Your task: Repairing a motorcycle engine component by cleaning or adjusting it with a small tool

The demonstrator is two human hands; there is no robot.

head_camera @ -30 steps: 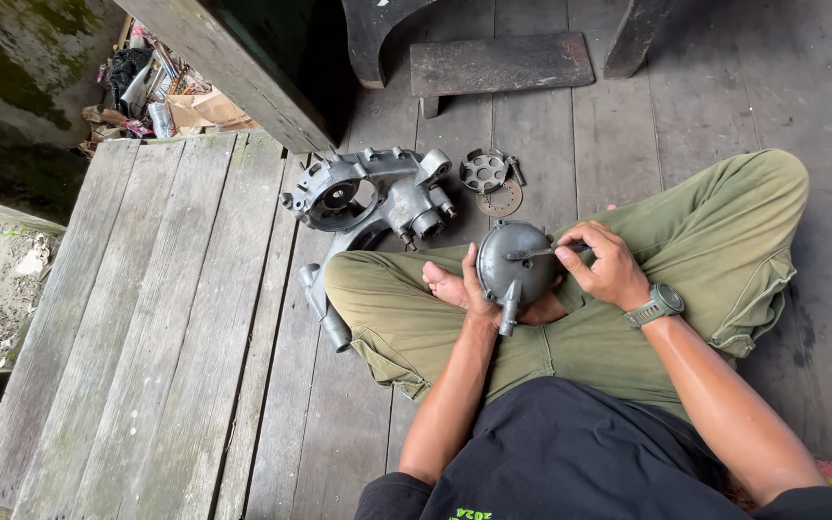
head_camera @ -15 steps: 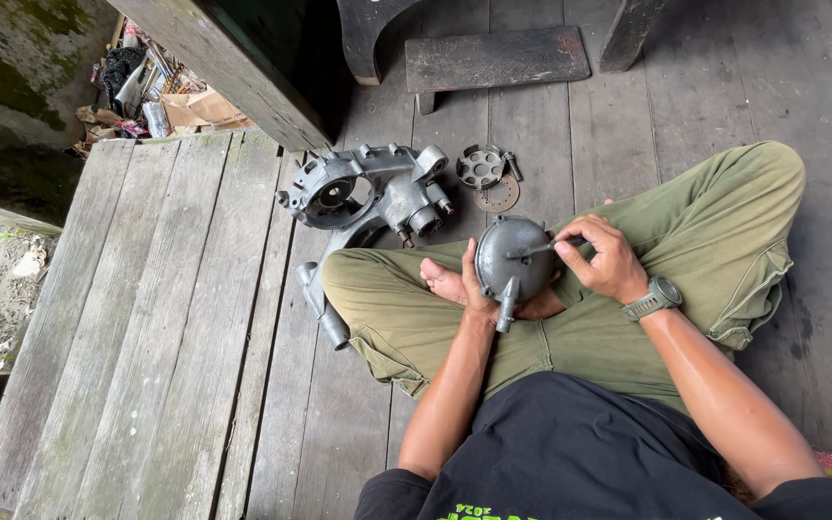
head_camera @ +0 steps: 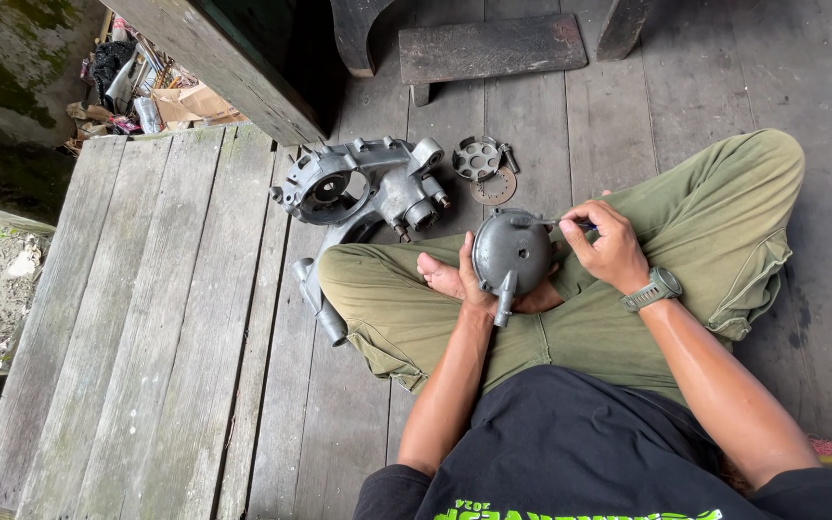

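View from above of a person seated cross-legged on a weathered wooden plank floor (head_camera: 195, 385), in olive trousers and a black shirt. The left hand (head_camera: 474, 279) cups a round grey metal cover (head_camera: 510, 252) from its left side, fingers curled around the rim and behind it, so that the cover is held over the lap, resting near the bare foot (head_camera: 440, 277); a short tubular stub projects from the cover's lower edge toward the viewer. The right hand (head_camera: 607, 241), with a wristwatch (head_camera: 657, 287) on its wrist, is clenched around a thin metal tool (head_camera: 546, 221), thumb and fingers pinching its handle; the tool's tip lies against the upper right rim of the cover. Whether the tip enters a hole or merely touches the surface cannot be told. On the floor just beyond the person's left knee lies a large grey cast engine casing (head_camera: 363, 183) with a circular opening, its long arm running down beside the thigh and partly hidden beneath the leg. To the right of the casing, apart from it, rest a small perforated round metal plate (head_camera: 479, 159) and a thin rusty ring-shaped gasket (head_camera: 495, 188), the plate overlapping the gasket's upper edge. Farther away stands a low dark wooden stool (head_camera: 493, 46). At upper left, beyond a dark wooden post, lies a heap of cardboard and scrap (head_camera: 156, 91)
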